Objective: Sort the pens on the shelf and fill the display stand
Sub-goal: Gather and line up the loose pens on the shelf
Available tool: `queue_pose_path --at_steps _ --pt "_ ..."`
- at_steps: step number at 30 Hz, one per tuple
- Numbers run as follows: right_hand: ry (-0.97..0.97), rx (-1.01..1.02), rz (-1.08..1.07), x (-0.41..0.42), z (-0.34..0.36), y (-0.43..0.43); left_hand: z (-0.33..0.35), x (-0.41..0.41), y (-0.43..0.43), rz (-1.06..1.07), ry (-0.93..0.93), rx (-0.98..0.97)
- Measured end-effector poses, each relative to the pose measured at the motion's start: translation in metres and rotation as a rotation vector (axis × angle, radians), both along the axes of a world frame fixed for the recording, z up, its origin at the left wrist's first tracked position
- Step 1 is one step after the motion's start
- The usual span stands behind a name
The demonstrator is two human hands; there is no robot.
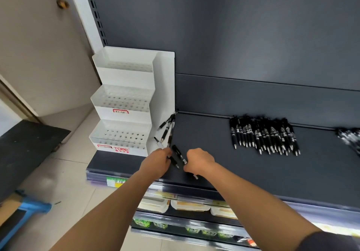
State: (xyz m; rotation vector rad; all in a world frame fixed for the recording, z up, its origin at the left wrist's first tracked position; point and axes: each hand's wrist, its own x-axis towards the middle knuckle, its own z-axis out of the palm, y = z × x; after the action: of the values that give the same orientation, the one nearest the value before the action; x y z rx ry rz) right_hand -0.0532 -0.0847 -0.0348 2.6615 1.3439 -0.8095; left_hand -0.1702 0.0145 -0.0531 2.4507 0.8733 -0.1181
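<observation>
As we reach over the dark shelf [253, 172], our left hand [155, 164] curls round a black pen [174, 163] and our right hand [198, 162] pinches a second pen [179, 154], beside the white tiered display stand [124, 112]; a pen pile [265, 135] lies well right.

Matt dark metal shelf [243, 163], glossy white plastic display stand [124, 94], shiny black pens [263, 135].

Beige door [39, 55] with brass knob [62, 3] at left. Dark board [25, 153] over tiled floor [68, 182]. White packs [187, 206] on lower shelf [175, 219].
</observation>
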Motion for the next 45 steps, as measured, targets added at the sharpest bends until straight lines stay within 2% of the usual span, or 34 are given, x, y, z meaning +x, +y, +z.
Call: queue_pose_path --at_steps 4,11,16,21,28,35,42,45 --pt "0.009 0.079 -0.097 0.006 0.006 0.005 -0.005 0.003 -0.002 -0.015 0.023 -0.035" --pt "0.027 0.078 -0.096 0.014 0.008 -0.003 -0.010 0.017 -0.008 0.059 0.030 -0.055" --pt "0.003 0.184 -0.209 0.031 0.016 -0.022 -0.003 0.030 -0.016 0.098 -0.098 -0.057" --pt "-0.044 0.288 -0.344 0.071 0.021 -0.057 0.010 0.073 -0.040 0.013 -0.225 -0.118" --pt "-0.143 0.301 -0.448 0.142 0.022 -0.104 0.023 0.138 -0.077 -0.084 -0.241 -0.148" --pt "-0.196 0.278 -0.368 0.203 0.020 -0.130 0.032 0.199 -0.106 -0.064 -0.254 -0.174" --pt "-0.173 0.147 -0.145 0.232 0.013 -0.134 0.032 0.228 -0.120 -0.014 -0.250 -0.159" --pt "-0.194 0.173 -0.097 0.239 0.011 -0.135 0.030 0.236 -0.127 -0.009 -0.243 -0.155"
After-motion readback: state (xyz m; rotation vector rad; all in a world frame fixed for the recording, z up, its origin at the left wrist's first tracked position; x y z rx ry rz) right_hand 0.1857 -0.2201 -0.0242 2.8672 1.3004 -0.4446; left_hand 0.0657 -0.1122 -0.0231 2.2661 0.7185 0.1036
